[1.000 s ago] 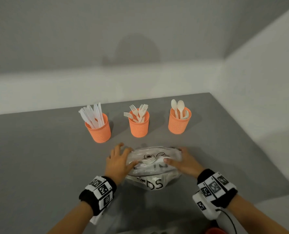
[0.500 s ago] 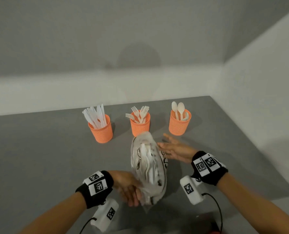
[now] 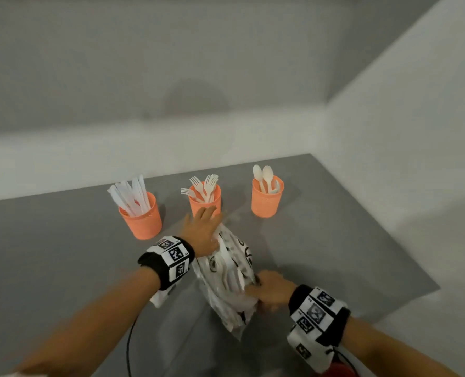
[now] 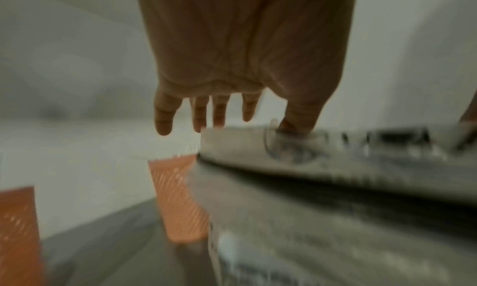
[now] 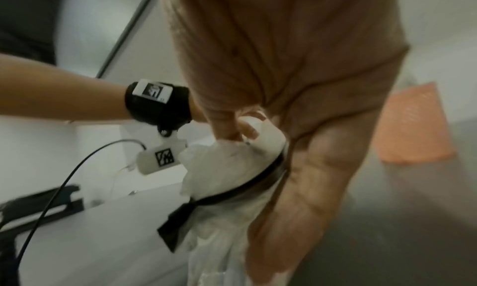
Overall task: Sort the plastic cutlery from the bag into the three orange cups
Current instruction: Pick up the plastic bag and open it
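Plastic bag pinched by right hand, left hand touching

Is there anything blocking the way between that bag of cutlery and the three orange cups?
Nothing loose lies on the grey table between them. Only the left hand, resting on the far end of the bag, sits right before the fork cup. The knife cup and spoon cup are unobstructed. The right hand grips the bag's near end.

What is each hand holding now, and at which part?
The right hand pinches the plastic bag at its near, gathered end. The left hand rests open on the bag's far end, without a grip.
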The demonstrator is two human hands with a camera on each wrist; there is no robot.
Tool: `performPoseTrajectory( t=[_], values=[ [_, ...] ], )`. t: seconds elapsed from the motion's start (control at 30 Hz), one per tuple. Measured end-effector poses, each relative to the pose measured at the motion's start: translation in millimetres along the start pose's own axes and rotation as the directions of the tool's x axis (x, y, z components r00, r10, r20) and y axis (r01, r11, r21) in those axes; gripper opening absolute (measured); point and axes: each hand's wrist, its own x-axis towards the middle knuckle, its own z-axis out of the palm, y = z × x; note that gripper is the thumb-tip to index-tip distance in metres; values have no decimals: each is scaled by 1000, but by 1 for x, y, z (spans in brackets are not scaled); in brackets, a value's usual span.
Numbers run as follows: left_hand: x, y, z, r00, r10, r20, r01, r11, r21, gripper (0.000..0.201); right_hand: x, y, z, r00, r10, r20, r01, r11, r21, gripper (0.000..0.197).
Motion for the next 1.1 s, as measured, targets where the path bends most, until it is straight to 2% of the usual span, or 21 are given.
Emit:
performPoseTrajectory(
  t=[0.07, 0.13, 0.2, 0.27, 0.37, 0.43, 0.47, 0.53, 0.57, 0.63, 0.7, 0.8, 0.87, 0.93, 1.0, 1.1],
  values=[
    [4, -3, 12, 999, 20, 45, -19, 999, -28, 51, 1, 2, -8, 998, 59, 12, -60, 990, 130, 21],
    [3, -12, 15, 999, 29, 45, -25, 995, -94, 34, 2, 5, -22, 994, 85, -61, -74, 983, 169, 24],
    [-3, -25, 19, 1000, 29, -3, -29, 981, -194, 28, 5, 5, -40, 981, 34, -189, -21, 998, 67, 32],
    [-13, -34, 25, 998, -5, -66, -16, 947, -321, 32, 11, 0, -57, 963, -45, -265, 33, 998, -50, 32],
    [-29, -33, 37, 994, -85, -64, 44, 875, -483, 24, 21, -11, -70, 947, -111, -301, 64, 985, -162, 34],
    [-36, -29, 41, 990, -136, -37, 93, 829, -552, 27, 25, -18, -69, 930, -144, -337, 42, 955, -292, 34],
    [-37, -28, 42, 986, -166, -26, 127, 840, -527, 31, 27, -21, -66, 917, -172, -359, 23, 923, -384, 31],
    [-40, -23, 42, 973, -220, -71, 179, 912, -370, 43, 31, -25, -58, 887, -260, -381, 15, 842, -540, 20],
    [-42, -19, 40, 969, -219, -112, 179, 940, -292, 52, 34, -27, -53, 875, -308, -375, 18, 793, -608, 29],
    [-43, -8, 36, 973, -160, -165, 121, 968, -221, 60, 41, -31, -42, 860, -384, -336, 27, 692, -721, 43],
    [-40, 0, 38, 985, -82, -149, 45, 971, -234, 50, 48, -33, -36, 880, -381, -285, 27, 638, -770, 37],
    [-31, -6, 44, 988, -129, -91, 102, 962, -255, 44, 58, -26, -41, 919, -320, -229, 57, 684, -727, 27],
    [-27, -11, 46, 981, -172, -85, 127, 913, -388, 31, 60, -22, -46, 936, -298, -189, 114, 762, -637, 21],
    [-24, -12, 41, 972, -234, -34, 177, 813, -555, 37, 62, -24, -54, 942, -270, -200, 144, 862, -486, 20],
    [-20, -12, 27, 951, -308, 32, 246, 687, -684, 44, 66, -31, -65, 941, -243, -237, 176, 946, -272, 33],
    [-15, -13, 7, 947, -304, 104, 240, 453, -859, 48, 70, -43, -81, 928, -240, -285, 236, 970, -50, 48]
  ],
)
